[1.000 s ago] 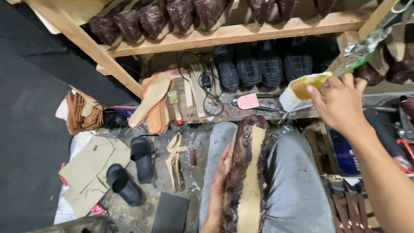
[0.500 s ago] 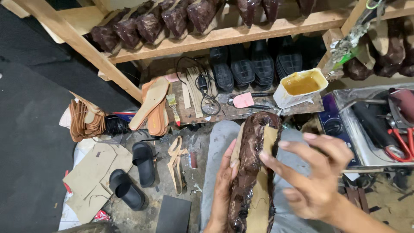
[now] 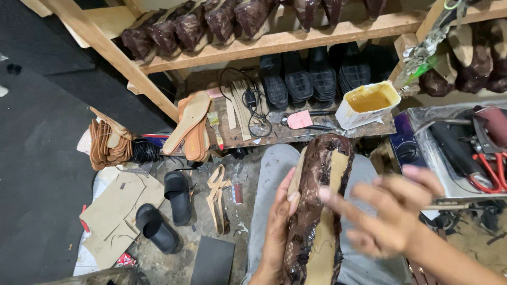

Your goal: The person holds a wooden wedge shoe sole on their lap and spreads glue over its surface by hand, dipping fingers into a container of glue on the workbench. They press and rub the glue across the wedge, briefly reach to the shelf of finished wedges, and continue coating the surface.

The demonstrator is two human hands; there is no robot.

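Dark brown, glossy leather wraps the unfinished shoe upper (image 3: 317, 206) that lies sole-side up across the person's lap, its tan insole facing the camera. Its long axis runs from near to far, toe end pointing away toward the low wooden counter (image 3: 296, 132). The left hand (image 3: 277, 232) grasps the shoe along its left edge, thumb pressed against the side. The right hand (image 3: 391, 211) hovers just right of the shoe, blurred, fingers spread and released, holding nothing; the forefinger reaches left over the insole and seems to touch it. So the shoe lies directly left of the right hand, and the left hand is the one already on it. A white tub of yellow glue (image 3: 368, 103) stands on the counter, far and right of both hands.
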